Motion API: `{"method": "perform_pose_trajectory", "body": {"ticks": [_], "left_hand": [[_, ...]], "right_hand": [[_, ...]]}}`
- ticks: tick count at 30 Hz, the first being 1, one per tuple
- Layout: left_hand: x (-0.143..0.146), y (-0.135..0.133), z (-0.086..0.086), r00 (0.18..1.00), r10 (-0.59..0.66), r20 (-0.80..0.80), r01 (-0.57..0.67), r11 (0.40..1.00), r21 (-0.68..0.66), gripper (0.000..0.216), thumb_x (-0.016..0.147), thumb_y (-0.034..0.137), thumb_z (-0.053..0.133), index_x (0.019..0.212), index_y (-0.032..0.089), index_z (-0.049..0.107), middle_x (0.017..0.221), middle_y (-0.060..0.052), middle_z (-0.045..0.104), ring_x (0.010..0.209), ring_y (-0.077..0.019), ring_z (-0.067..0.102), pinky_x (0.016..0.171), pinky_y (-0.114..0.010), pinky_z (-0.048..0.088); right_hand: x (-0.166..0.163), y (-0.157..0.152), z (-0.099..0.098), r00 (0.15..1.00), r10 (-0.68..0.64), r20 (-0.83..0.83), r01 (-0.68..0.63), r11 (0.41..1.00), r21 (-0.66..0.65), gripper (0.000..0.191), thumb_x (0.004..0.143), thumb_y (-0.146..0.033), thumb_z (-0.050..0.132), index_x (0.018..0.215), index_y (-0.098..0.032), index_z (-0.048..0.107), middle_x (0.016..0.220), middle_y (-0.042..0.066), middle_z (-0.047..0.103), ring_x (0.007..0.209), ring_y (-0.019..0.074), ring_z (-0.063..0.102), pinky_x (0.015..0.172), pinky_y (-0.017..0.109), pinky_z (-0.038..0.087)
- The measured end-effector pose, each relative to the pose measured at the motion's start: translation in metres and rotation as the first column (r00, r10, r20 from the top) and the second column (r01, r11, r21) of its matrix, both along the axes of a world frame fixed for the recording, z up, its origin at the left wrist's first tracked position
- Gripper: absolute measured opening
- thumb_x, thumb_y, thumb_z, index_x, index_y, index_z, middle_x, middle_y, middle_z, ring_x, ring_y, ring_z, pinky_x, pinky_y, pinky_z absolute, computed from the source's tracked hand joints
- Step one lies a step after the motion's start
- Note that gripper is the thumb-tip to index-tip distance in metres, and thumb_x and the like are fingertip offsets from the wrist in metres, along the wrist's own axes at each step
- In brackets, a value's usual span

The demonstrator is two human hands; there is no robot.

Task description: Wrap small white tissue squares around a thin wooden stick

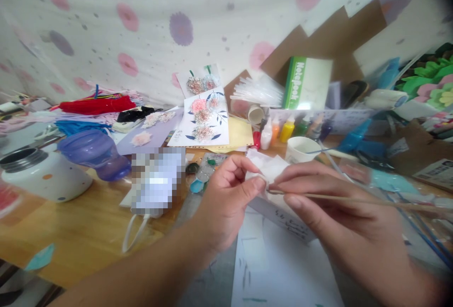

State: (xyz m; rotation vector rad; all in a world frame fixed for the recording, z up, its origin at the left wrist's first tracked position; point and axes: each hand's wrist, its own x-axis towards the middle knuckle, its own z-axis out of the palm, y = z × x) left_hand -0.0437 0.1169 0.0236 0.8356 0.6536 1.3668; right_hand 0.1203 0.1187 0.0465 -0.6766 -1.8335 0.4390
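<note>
My left hand (231,191) pinches a white paper tissue (271,167) between thumb and fingertips. My right hand (329,203) grips a slim paintbrush (332,198) with a pale wooden handle, its tip pointing left into the tissue. The bristles are hidden at the fold by my left thumb. Below both hands, a white sheet (283,269) with small pencil-like strokes and green marks lies on a grey mat (208,269). A white box edge with handwriting (292,219) shows under the tissue.
Behind my hands stand a white cup (302,149) and several paint bottles (288,130). Flower-painted cards (208,123) lean at the back. To the left are a blurred-out device (159,179), a purple container (95,153) and a white spotted jar (46,174). Cardboard (421,151) is at right.
</note>
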Motion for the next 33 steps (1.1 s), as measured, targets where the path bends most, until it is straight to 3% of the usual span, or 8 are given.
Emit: {"method": "perform_pose_trajectory", "body": {"ticks": [10, 13, 16, 18, 19, 22, 24, 33], "left_hand": [[0.0, 0.001, 0.0, 0.999, -0.008, -0.046, 0.009, 1.0, 0.025, 0.017, 0.076, 0.02, 0.076, 0.081, 0.019, 0.06, 0.076, 0.002, 0.062, 0.07, -0.0101, 0.053, 0.067, -0.023, 0.04], [-0.003, 0.001, -0.002, 0.979, 0.116, -0.166, -0.097, 0.988, 0.119, 0.012, 0.081, 0.02, 0.07, 0.088, 0.022, 0.062, 0.091, 0.0, 0.061, 0.082, -0.0135, 0.054, 0.072, -0.026, 0.041], [-0.009, -0.002, -0.001, 0.85, 0.431, -0.303, -0.297, 0.867, 0.401, 0.014, 0.083, 0.015, 0.066, 0.092, 0.025, 0.061, 0.089, 0.001, 0.056, 0.083, -0.0141, 0.05, 0.076, -0.027, 0.04], [-0.012, -0.004, 0.003, 0.741, 0.565, -0.364, -0.314, 0.77, 0.556, 0.01, 0.084, 0.014, 0.064, 0.085, 0.024, 0.06, 0.081, 0.002, 0.052, 0.077, -0.0144, 0.049, 0.074, -0.028, 0.039], [-0.014, -0.006, 0.005, 0.714, 0.57, -0.406, -0.271, 0.76, 0.591, 0.009, 0.085, 0.016, 0.064, 0.081, 0.023, 0.06, 0.077, 0.002, 0.052, 0.074, -0.0146, 0.048, 0.072, -0.028, 0.039], [-0.013, -0.007, 0.012, 0.714, 0.422, -0.559, -0.079, 0.841, 0.535, 0.015, 0.086, 0.022, 0.062, 0.072, 0.02, 0.059, 0.068, 0.001, 0.054, 0.066, -0.0148, 0.049, 0.064, -0.029, 0.038], [-0.012, -0.006, 0.015, 0.721, 0.334, -0.606, -0.024, 0.887, 0.46, 0.016, 0.084, 0.025, 0.063, 0.07, 0.02, 0.059, 0.066, 0.001, 0.056, 0.064, -0.015, 0.05, 0.061, -0.029, 0.038], [-0.008, -0.003, 0.013, 0.722, 0.255, -0.643, -0.055, 0.948, 0.314, 0.017, 0.079, 0.021, 0.062, 0.063, 0.019, 0.056, 0.059, 0.003, 0.051, 0.06, -0.0134, 0.044, 0.058, -0.027, 0.033]], "right_hand": [[0.001, -0.002, 0.0, 1.0, -0.018, 0.001, 0.018, 1.0, 0.01, 0.012, 0.086, -0.011, 0.067, 0.085, -0.021, 0.073, 0.083, -0.001, 0.075, 0.087, 0.0103, 0.068, 0.082, 0.016, 0.056], [0.001, -0.002, 0.001, 0.999, -0.038, 0.01, 0.038, 0.999, 0.018, 0.012, 0.086, -0.011, 0.067, 0.085, -0.021, 0.074, 0.082, 0.0, 0.076, 0.084, 0.0117, 0.069, 0.08, 0.018, 0.057], [0.001, -0.001, 0.001, 0.999, -0.054, 0.007, 0.054, 0.998, 0.021, 0.012, 0.086, -0.011, 0.067, 0.085, -0.021, 0.074, 0.081, 0.001, 0.076, 0.083, 0.0132, 0.069, 0.078, 0.021, 0.058], [0.0, 0.0, 0.001, 0.998, -0.056, 0.008, 0.056, 0.998, 0.019, 0.013, 0.086, -0.011, 0.067, 0.085, -0.022, 0.074, 0.082, 0.001, 0.076, 0.083, 0.0147, 0.07, 0.077, 0.023, 0.059], [0.0, 0.0, 0.001, 0.998, -0.058, 0.002, 0.058, 0.998, 0.018, 0.012, 0.086, -0.012, 0.067, 0.085, -0.022, 0.074, 0.082, 0.002, 0.076, 0.082, 0.0155, 0.07, 0.076, 0.024, 0.059], [0.0, 0.0, 0.0, 0.999, -0.051, -0.006, 0.051, 0.999, 0.006, 0.011, 0.086, -0.014, 0.068, 0.085, -0.024, 0.074, 0.082, 0.002, 0.076, 0.082, 0.0179, 0.071, 0.073, 0.028, 0.06], [-0.001, 0.001, 0.0, 0.999, -0.049, -0.001, 0.049, 0.999, 0.006, 0.011, 0.086, -0.015, 0.067, 0.085, -0.024, 0.073, 0.081, 0.002, 0.075, 0.082, 0.0191, 0.071, 0.071, 0.029, 0.061], [0.0, 0.002, 0.0, 0.999, -0.035, 0.021, 0.035, 0.999, 0.011, 0.012, 0.086, -0.015, 0.066, 0.085, -0.023, 0.075, 0.082, 0.003, 0.076, 0.082, 0.0179, 0.071, 0.071, 0.028, 0.061]]}}
